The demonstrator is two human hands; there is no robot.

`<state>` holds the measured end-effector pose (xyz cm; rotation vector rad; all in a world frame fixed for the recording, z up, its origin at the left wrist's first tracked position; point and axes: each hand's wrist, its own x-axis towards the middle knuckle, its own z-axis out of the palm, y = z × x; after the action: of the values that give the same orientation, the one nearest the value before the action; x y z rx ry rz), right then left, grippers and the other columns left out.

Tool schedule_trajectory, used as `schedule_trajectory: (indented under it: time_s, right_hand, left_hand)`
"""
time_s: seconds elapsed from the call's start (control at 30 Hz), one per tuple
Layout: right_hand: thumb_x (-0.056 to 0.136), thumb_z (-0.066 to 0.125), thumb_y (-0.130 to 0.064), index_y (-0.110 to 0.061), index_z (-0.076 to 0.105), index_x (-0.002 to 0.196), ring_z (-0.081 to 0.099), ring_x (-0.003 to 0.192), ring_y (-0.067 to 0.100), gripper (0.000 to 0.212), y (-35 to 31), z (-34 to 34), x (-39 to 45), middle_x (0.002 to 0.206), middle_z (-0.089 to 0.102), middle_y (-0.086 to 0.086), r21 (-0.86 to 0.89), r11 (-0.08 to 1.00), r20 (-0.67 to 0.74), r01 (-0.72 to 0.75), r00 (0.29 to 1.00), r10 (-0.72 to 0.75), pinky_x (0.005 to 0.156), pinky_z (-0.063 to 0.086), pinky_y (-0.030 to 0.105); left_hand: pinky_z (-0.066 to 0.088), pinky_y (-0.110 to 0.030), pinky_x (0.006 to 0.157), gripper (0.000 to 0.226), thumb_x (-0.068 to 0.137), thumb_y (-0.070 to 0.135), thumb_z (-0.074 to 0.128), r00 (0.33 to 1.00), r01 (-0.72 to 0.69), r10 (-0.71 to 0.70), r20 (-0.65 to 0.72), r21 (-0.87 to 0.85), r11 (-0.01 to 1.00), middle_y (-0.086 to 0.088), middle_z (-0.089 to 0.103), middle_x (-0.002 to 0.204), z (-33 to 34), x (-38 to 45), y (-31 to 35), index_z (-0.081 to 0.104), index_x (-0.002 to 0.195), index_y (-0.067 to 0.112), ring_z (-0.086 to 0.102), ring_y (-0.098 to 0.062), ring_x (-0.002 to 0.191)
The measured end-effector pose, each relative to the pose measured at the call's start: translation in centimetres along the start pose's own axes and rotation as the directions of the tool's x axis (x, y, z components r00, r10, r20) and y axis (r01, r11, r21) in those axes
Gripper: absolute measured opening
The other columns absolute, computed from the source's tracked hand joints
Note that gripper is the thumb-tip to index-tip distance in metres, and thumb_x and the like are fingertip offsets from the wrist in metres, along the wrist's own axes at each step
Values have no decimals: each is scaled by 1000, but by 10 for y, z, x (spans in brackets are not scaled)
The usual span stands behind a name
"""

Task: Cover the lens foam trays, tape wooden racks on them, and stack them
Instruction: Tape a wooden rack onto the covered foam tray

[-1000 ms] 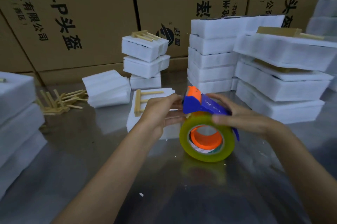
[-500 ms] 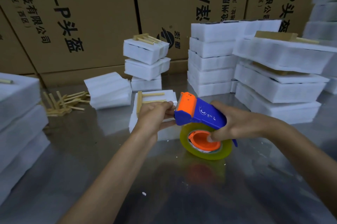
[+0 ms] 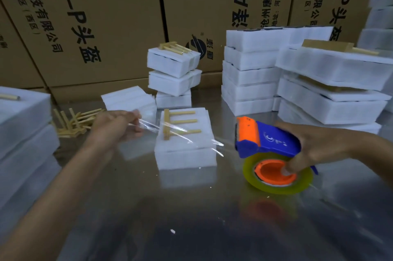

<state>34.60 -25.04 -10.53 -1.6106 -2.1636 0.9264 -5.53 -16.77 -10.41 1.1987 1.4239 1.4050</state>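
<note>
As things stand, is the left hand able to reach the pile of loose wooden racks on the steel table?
Probably yes. The pile of loose wooden racks lies just beyond the left hand, nothing between them, but that hand pinches the clear tape strip, so it must let go first.

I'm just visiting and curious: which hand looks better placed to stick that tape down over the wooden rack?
Probably the left hand: it pinches the tape's free end beside the wooden rack, while the right hand grips the dispenser.

We held the tape dispenser (image 3: 268, 141) in our right hand (image 3: 314, 146) while our left hand (image 3: 116, 125) pinched the clear tape (image 3: 182, 134) (stretched taut) across the wooden rack (image 3: 177, 121) on the foam tray (image 3: 185, 152).
</note>
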Motion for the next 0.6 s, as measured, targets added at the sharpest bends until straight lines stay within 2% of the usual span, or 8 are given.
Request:
schedule_trajectory:
  time_s: [0.07,0.17,0.23,0.3,0.37,0.47,0.6]
  right_hand:
    - [56,95,-39,-57,55,99,70,90,9,61,4,-3,-1,101,71,-14,14,1000,9,2,1000,-2,71,57,25]
    - [57,94,-37,-57,55,96,71,88,9,59,4,-3,3,99,71,-14,-5,1000,14,-16,1000,16,69,56,25]
    - [56,93,-37,-58,54,94,70,85,6,58,4,-5,6,97,70,-18,-22,999,31,-31,999,32,66,54,21]
    - [56,92,-34,-59,54,94,70,83,4,59,-1,-10,8,95,70,-19,-45,998,50,-40,998,42,63,53,18]
    - [58,92,-30,-54,53,103,69,85,6,64,-7,-18,13,98,69,-16,-85,996,36,-33,999,37,64,55,22]
    - [63,94,-23,-40,51,112,69,90,12,67,-19,-34,21,101,68,-9,-166,986,10,-33,999,35,75,60,36]
    - [62,94,-26,-41,50,118,68,95,7,73,-33,-42,27,103,65,-21,-170,985,88,-26,995,42,72,59,30]
  left_hand:
    - [59,-29,56,20,92,18,67,995,54,-54,89,-5,999,-17,69,82,-10,1,-8,70,87,0,70,-21,60]
    - [61,-35,64,30,83,29,77,989,85,-74,132,-86,993,-11,69,75,-10,-3,-11,71,86,0,70,-23,66]
    - [60,-30,64,35,75,28,83,993,38,-27,117,-92,995,-12,68,77,-8,-4,-8,72,88,-3,70,-22,67]
    - [61,-29,64,30,75,22,83,997,-17,22,73,-79,997,-15,68,78,-5,-5,-2,71,85,-4,70,-20,65]
    - [60,-27,61,23,78,19,81,998,-66,67,20,-66,996,-14,68,79,1,-4,7,71,82,-1,70,-19,68]
    - [58,-24,58,22,83,16,78,993,-110,108,-37,-83,990,-14,65,80,5,7,25,69,85,-3,68,-20,70]
    - [57,-22,57,26,84,13,76,996,-84,81,-30,-115,990,-16,63,87,6,27,39,67,98,-6,68,-25,74]
